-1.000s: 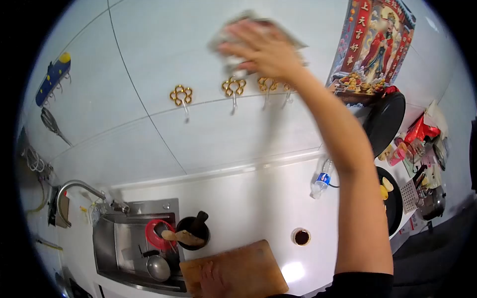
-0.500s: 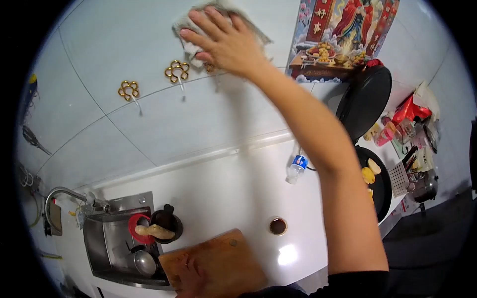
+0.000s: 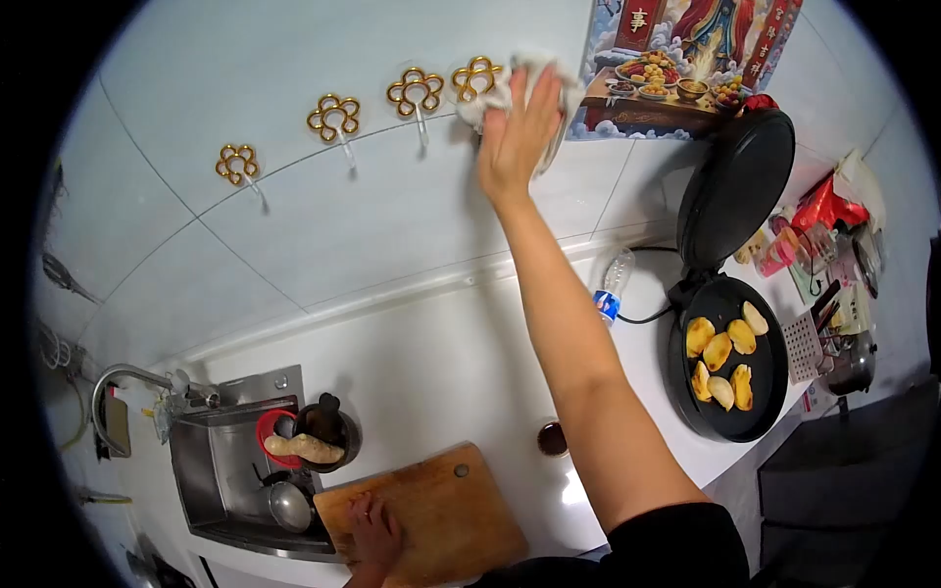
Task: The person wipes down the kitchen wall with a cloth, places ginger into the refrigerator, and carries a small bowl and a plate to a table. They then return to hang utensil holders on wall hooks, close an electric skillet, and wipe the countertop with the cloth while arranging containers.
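My right hand (image 3: 520,137) presses a pale cloth (image 3: 551,83) against the tiled wall, its fingers stretched over the fabric. Just left of the cloth is a gold flower-shaped hook (image 3: 476,78), the nearest in a row of several on the wall. A colourful picture (image 3: 676,64) hangs close by on the right. Down at the counter, my left hand (image 3: 374,531) rests on a wooden cutting board (image 3: 446,510), fingers lying on its surface.
A sink (image 3: 201,480) with a pan (image 3: 288,506) is at left, beside a black container (image 3: 345,449) holding a ginger-like root (image 3: 309,449). A small cup of dark liquid (image 3: 552,439), a plastic bottle (image 3: 614,284) and an open electric griddle (image 3: 730,426) with yellow slices stand rightward.
My right hand and the cloth have slid right and down along the wall, toward the picture. The view has shifted, showing more of the griddle. My left hand remains on the board.
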Action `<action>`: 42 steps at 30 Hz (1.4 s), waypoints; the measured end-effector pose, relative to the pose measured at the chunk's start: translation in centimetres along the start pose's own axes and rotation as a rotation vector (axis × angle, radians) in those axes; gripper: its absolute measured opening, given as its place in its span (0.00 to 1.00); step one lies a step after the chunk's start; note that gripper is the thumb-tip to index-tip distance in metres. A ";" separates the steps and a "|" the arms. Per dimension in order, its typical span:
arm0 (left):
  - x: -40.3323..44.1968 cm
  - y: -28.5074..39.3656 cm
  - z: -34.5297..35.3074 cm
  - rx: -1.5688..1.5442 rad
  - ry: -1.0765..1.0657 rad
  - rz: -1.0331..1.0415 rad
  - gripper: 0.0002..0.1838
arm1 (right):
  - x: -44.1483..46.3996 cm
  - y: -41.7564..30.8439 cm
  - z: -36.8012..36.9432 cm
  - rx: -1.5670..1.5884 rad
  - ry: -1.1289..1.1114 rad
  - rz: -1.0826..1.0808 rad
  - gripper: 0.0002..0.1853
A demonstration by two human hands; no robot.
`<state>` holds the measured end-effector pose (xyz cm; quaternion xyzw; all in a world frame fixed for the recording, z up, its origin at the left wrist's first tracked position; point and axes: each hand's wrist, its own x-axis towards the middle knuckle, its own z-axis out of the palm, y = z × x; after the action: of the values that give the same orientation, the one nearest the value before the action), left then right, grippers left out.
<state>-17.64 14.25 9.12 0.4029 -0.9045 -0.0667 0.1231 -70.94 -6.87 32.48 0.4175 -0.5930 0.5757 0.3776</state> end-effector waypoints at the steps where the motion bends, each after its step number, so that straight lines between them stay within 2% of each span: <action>1: -0.2 -0.2 0.1 -0.010 -0.007 0.005 0.22 | -1.6 0.3 -0.3 0.037 -0.035 0.048 0.31; 5: -0.1 0.6 -0.6 -0.054 -0.056 -0.043 0.23 | -12.3 3.5 -1.3 -0.070 -0.167 0.163 0.33; 7: -0.2 0.7 -0.6 -0.034 -0.040 -0.024 0.23 | -18.2 4.6 -2.8 -0.112 -0.250 0.289 0.35; 10: 0.1 0.2 -0.6 -0.015 -0.029 0.007 0.24 | -18.1 4.1 -5.4 -0.005 -0.269 0.409 0.35; 12: -0.1 0.3 -0.7 -0.028 -0.035 0.021 0.24 | -12.1 2.0 -6.0 0.039 -0.131 0.319 0.33; 14: 0.0 0.5 -0.9 -0.052 -0.033 0.028 0.25 | -4.4 0.1 -5.8 0.135 0.001 0.076 0.33; 16: 0.0 0.6 -1.1 -0.043 -0.049 0.020 0.25 | 1.9 -0.6 -4.6 0.090 0.000 -0.164 0.32; 20: 0.2 0.3 -0.4 0.007 -0.070 -0.012 0.24 | 0.7 1.1 -0.6 -0.124 0.061 -0.181 0.30; 23: 0.4 0.8 -1.4 -0.022 -0.076 0.010 0.24 | -6.4 1.6 0.1 -0.190 -0.012 -0.131 0.30; 26: 0.5 0.9 -1.6 -0.054 -0.113 0.014 0.28 | -11.3 1.4 -0.9 -0.271 -0.164 -0.171 0.30; 32: 0.8 1.5 -2.5 -0.084 -0.082 0.020 0.27 | -5.5 -1.2 -1.4 -0.302 -0.069 -0.084 0.31; 34: 0.4 0.9 -1.3 -0.068 -0.047 0.020 0.25 | -8.3 0.6 -1.3 -0.212 -0.307 0.088 0.31; 36: 0.8 0.5 -0.8 -0.058 -0.024 0.012 0.24 | -7.1 0.0 -1.6 -0.208 -0.326 0.072 0.32; 38: 0.1 0.6 -0.8 -0.064 -0.051 -0.010 0.23 | -5.9 -0.2 -2.0 -0.301 -0.155 -0.110 0.33; 42: 0.5 0.7 -1.0 -0.050 -0.011 0.025 0.22 | -6.1 -0.1 -2.7 -0.307 -0.208 -0.087 0.34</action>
<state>-18.18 14.26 10.34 0.3881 -0.9081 -0.0900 0.1288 -68.68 -3.82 27.00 0.4373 -0.6912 0.4153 0.3981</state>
